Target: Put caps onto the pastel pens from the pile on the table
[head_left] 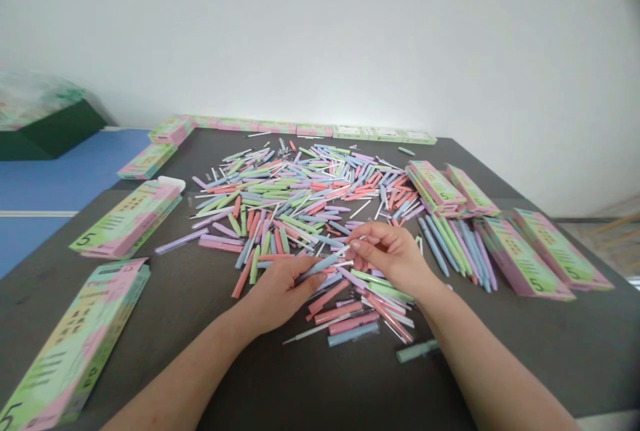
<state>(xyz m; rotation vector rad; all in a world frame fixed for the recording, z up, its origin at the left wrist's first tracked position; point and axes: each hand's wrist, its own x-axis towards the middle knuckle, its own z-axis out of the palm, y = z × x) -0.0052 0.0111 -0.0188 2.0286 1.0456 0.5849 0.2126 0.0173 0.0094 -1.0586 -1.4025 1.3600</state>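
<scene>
My left hand [285,292] is closed around a light blue pen barrel [320,265], which points up and to the right. Close to the barrel's far end, my right hand [393,257] pinches with thumb and forefinger; a thin white refill [342,252] appears to run between the two hands, though its exact ends are blurred. Beneath and behind both hands spreads a large heap of loose pen parts [280,191] in blue, green, purple and coral. In front of them lie several coral barrels [345,311] and a blue barrel [354,334].
Pastel pen boxes [125,217] stand along the left edge, with more boxes [525,257] at the right. A row of boxes [315,129] lines the back of the dark table [240,391]. Sorted pens [460,247] lie beside the right boxes. A dark green bin [55,131] sits far left.
</scene>
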